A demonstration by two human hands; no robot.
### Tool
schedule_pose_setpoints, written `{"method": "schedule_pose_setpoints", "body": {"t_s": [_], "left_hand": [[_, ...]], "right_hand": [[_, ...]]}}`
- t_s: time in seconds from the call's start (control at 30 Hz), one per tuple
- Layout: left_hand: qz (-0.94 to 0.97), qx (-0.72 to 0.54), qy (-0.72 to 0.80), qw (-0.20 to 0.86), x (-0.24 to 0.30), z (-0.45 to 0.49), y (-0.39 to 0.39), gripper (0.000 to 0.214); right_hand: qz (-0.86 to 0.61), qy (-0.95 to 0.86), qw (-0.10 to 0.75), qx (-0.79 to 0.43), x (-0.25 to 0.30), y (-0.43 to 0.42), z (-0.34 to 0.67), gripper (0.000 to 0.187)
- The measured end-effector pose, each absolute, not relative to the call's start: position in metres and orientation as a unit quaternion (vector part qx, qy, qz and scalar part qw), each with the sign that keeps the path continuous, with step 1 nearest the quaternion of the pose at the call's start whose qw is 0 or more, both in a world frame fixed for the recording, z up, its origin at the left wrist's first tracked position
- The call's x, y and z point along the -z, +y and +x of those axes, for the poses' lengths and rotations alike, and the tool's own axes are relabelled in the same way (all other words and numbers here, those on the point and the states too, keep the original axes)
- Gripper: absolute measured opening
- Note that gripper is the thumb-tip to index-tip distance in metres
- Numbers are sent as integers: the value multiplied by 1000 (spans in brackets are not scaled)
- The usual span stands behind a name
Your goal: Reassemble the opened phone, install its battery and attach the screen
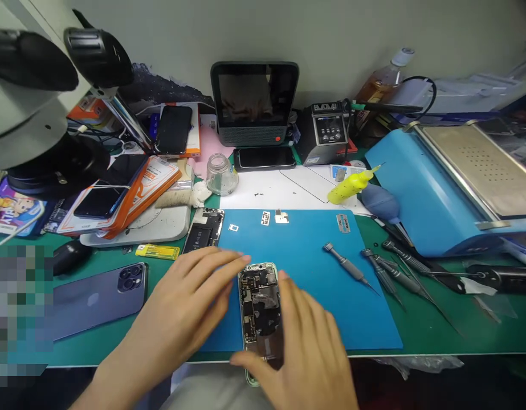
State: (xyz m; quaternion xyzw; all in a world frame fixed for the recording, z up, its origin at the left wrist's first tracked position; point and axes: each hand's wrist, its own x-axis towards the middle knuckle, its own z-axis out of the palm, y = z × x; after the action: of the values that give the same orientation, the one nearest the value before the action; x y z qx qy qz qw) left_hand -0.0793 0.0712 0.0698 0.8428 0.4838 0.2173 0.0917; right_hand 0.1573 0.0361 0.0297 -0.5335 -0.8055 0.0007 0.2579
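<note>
An opened smartphone [248, 313] lies on the blue work mat [305, 330], its circuit board and dark inner parts facing up and its lower end reaching past the mat's front edge. My right hand [305, 347] grips it, with fingers along the right side and the thumb across the lower end. At the upper left corner, the stretched fingertips of my left hand [190, 296] rest at the frame, holding nothing I can see. Part of the phone is hidden under my right hand. Another opened phone [203, 230] lies just beyond my left hand, with small metal shields [281, 216] farther back.
Several screwdrivers [350, 267] and tweezers lie to the right, before a blue heating machine [399, 188]. A purple phone [100, 299] lies left, below a microscope [40, 125]. Behind stand a glass jar [221, 176], a smart display [256, 99] and a soldering station [325, 134].
</note>
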Motion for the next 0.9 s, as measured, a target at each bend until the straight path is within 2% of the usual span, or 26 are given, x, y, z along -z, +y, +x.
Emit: {"method": "schedule_pose_setpoints", "body": {"t_s": [0.13,0.2,0.4,0.5,0.7,0.9], "left_hand": [[911,-133,385,72,-68,-70,96,48],[924,-119,359,66,-63,-67,103,45],[921,-141,358,57,-54,-67,105,39],[915,-151,371,47,-52,-66,101,34],[916,-153,371,-1,-50,-48,104,28],[915,-152,373,-19,-51,-38,108,23]], "right_hand": [[-522,-821,230,0,-26,28,146,74],[-511,-832,216,-30,-30,30,151,68],[-462,-871,142,-87,-48,49,180,86],[-426,-894,110,-84,-52,64,200,85],[-441,-885,138,-63,-48,70,233,73],[-449,-847,272,-86,-41,64,228,53]]}}
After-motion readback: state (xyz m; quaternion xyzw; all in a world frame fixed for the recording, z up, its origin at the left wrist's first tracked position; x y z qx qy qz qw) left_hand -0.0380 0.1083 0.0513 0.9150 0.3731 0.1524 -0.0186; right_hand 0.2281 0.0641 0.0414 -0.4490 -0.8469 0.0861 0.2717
